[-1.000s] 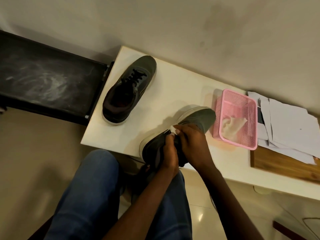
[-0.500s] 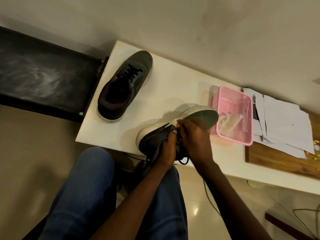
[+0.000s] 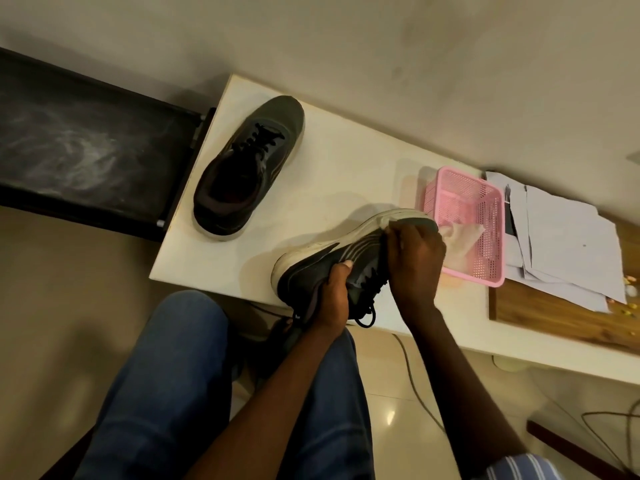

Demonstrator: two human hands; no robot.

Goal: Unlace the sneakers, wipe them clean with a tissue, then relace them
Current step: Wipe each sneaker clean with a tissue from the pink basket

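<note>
A dark grey sneaker (image 3: 329, 259) with a white sole lies tipped on its side at the front edge of the white table (image 3: 346, 174), its black lace (image 3: 367, 317) hanging loose. My left hand (image 3: 332, 297) grips its collar near the heel, thumb on the side. My right hand (image 3: 414, 261) is curled against the upper near the toe; only a pale scrap of tissue shows at its fingertips. The second sneaker (image 3: 242, 174) stands upright and laced at the table's back left.
A pink mesh basket (image 3: 464, 276) holding a crumpled tissue (image 3: 460, 237) sits just right of my right hand. Loose papers (image 3: 561, 237) lie on a wooden board (image 3: 554, 320) farther right. A black bench (image 3: 86, 143) adjoins the table's left. A cable (image 3: 412, 375) runs over the floor.
The held sneaker has rolled further onto its side, showing more sole. My right hand has slid along the upper toward the toe. My left hand keeps its hold.
</note>
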